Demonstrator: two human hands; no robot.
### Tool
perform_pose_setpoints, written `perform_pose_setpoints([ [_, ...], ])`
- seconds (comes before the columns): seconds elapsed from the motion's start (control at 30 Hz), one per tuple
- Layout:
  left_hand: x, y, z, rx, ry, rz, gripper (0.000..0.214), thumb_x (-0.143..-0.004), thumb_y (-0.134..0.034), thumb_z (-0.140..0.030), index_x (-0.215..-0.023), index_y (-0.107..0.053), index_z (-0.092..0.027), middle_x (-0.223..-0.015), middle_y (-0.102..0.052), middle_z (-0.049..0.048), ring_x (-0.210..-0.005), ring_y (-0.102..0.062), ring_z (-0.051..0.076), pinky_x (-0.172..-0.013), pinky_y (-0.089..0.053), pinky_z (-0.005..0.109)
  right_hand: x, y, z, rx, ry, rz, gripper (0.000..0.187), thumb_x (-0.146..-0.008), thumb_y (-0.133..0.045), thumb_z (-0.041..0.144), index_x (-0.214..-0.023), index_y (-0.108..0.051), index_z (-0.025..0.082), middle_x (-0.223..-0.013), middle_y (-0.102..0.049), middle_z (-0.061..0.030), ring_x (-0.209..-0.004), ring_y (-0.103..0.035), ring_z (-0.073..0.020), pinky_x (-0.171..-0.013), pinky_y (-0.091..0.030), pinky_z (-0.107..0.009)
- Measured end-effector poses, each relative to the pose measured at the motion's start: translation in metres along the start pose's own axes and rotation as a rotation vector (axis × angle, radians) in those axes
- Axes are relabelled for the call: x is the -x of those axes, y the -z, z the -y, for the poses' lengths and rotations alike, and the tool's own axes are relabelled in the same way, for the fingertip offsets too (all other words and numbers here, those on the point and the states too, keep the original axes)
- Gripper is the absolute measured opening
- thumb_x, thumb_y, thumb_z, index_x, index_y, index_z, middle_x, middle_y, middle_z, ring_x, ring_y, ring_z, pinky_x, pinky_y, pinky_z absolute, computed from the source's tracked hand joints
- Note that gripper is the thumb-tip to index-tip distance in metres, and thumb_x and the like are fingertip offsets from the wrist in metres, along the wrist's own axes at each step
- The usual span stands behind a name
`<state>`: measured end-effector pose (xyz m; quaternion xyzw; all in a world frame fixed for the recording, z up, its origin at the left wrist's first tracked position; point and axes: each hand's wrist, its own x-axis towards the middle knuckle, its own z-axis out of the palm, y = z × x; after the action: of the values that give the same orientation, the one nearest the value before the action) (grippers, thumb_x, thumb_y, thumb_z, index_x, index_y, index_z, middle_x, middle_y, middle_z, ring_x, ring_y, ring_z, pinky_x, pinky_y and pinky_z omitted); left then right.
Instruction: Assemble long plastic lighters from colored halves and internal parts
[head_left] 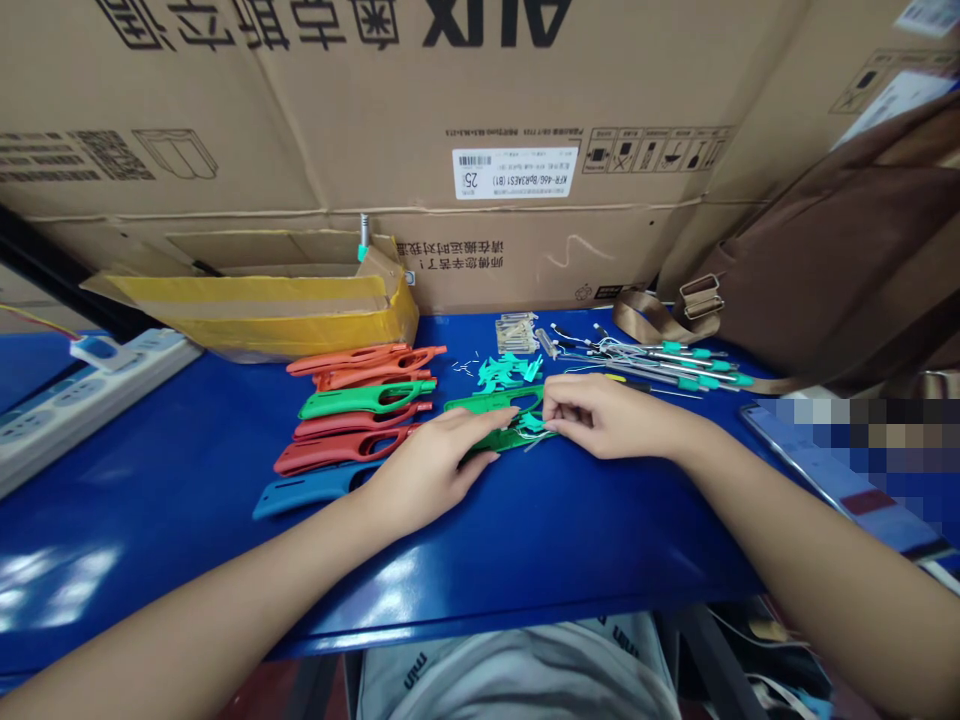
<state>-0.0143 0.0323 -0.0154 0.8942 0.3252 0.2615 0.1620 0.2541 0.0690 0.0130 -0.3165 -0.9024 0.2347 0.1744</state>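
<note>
My left hand (439, 462) lies on a green plastic handle shell (496, 407) on the blue table (225, 540), fingers stretched and pressing it down. My right hand (600, 412) sits at the shell's right end, fingertips pinched together on a small teal part and thin wire there. To the left lies a row of handle shells: orange ones (375, 362), a green one (367, 398), red ones (337, 448) and a blue one (307, 490).
Small teal pieces (506, 372), a pale bundle of small parts (516, 333) and several teal-tipped metal rods (675, 365) lie behind my hands. A yellow-taped cardboard box (285, 305), big cartons, a brown bag (825, 260), a power strip (75, 385) and a phone (847, 470) surround the work area.
</note>
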Motion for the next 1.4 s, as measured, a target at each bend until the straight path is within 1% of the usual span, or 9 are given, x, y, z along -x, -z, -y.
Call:
perform_pose_setpoints([
  [0.2, 0.0004, 0.0, 0.0002, -0.003, 0.004, 0.018, 0.047, -0.098, -0.058, -0.017, -0.145, -0.055, -0.023, -0.13, -0.07, 0.0105, -0.116, -0.068, 0.026, -0.1, -0.058, 0.045, -0.0014, 0.001, 0.0017, -0.009, -0.004, -0.004, 0.009, -0.088, -0.058, 0.009, -0.083, -0.058, 0.017, -0.075, -0.055, 0.0006, -0.064, -0.048, -0.0116, -0.061, -0.038, -0.023],
  [0.37, 0.0007, -0.0001, 0.0004, -0.03, 0.017, 0.061, 0.046, -0.1, -0.055, -0.019, -0.146, -0.054, -0.02, -0.12, -0.07, 0.0134, -0.107, -0.069, 0.025, -0.095, -0.06, 0.043, -0.0012, 0.001, 0.0017, 0.013, -0.006, -0.005, 0.01, -0.089, -0.057, 0.009, -0.082, -0.058, 0.017, -0.077, -0.055, 0.0001, -0.066, -0.048, -0.012, -0.062, -0.038, -0.023],
  [0.63, -0.0002, 0.0017, -0.0004, -0.012, -0.008, 0.087, 0.046, -0.101, -0.051, -0.015, -0.147, -0.053, -0.021, -0.119, -0.069, 0.0121, -0.108, -0.066, 0.024, -0.095, -0.059, 0.042, -0.0007, 0.001, 0.0006, 0.023, -0.012, -0.001, 0.009, -0.09, -0.057, 0.012, -0.082, -0.057, 0.018, -0.077, -0.057, -0.0006, -0.066, -0.049, -0.0132, -0.062, -0.038, -0.025],
  [0.83, -0.0007, 0.0016, -0.0006, -0.002, -0.03, 0.055, 0.045, -0.1, -0.053, -0.015, -0.144, -0.055, -0.023, -0.121, -0.071, 0.0107, -0.11, -0.067, 0.023, -0.095, -0.059, 0.041, -0.0005, 0.0023, 0.0005, 0.004, -0.002, -0.001, 0.009, -0.089, -0.058, 0.012, -0.082, -0.058, 0.018, -0.075, -0.057, -0.0001, -0.065, -0.049, -0.0128, -0.062, -0.038, -0.024],
  [1.03, -0.001, 0.0, 0.0002, 0.002, -0.034, 0.032, 0.042, -0.099, -0.056, -0.016, -0.141, -0.056, -0.021, -0.129, -0.069, 0.0111, -0.118, -0.066, 0.025, -0.102, -0.056, 0.044, -0.0008, 0.0023, 0.0017, -0.004, -0.003, -0.003, 0.008, -0.089, -0.058, 0.011, -0.083, -0.059, 0.018, -0.076, -0.057, 0.0002, -0.066, -0.049, -0.0124, -0.062, -0.038, -0.024],
  [1.23, -0.0018, 0.0008, 0.0, 0.025, -0.045, 0.007, 0.041, -0.099, -0.057, -0.017, -0.14, -0.058, -0.021, -0.129, -0.07, 0.0102, -0.116, -0.067, 0.025, -0.1, -0.057, 0.044, 0.0007, 0.0025, 0.0027, -0.01, 0.008, 0.005, 0.01, -0.086, -0.058, 0.008, -0.083, -0.059, 0.018, -0.077, -0.058, 0.0002, -0.066, -0.049, -0.0122, -0.062, -0.038, -0.024],
  [1.4, -0.002, 0.0006, 0.0007, 0.028, -0.043, 0.024, 0.041, -0.099, -0.057, -0.016, -0.14, -0.057, -0.021, -0.128, -0.07, 0.0107, -0.117, -0.066, 0.025, -0.101, -0.056, 0.045, 0.0005, 0.0027, 0.0034, 0.004, 0.011, 0.011, 0.011, -0.085, -0.058, 0.007, -0.084, -0.059, 0.018, -0.078, -0.059, -0.0003, -0.067, -0.05, -0.0124, -0.063, -0.038, -0.024],
])
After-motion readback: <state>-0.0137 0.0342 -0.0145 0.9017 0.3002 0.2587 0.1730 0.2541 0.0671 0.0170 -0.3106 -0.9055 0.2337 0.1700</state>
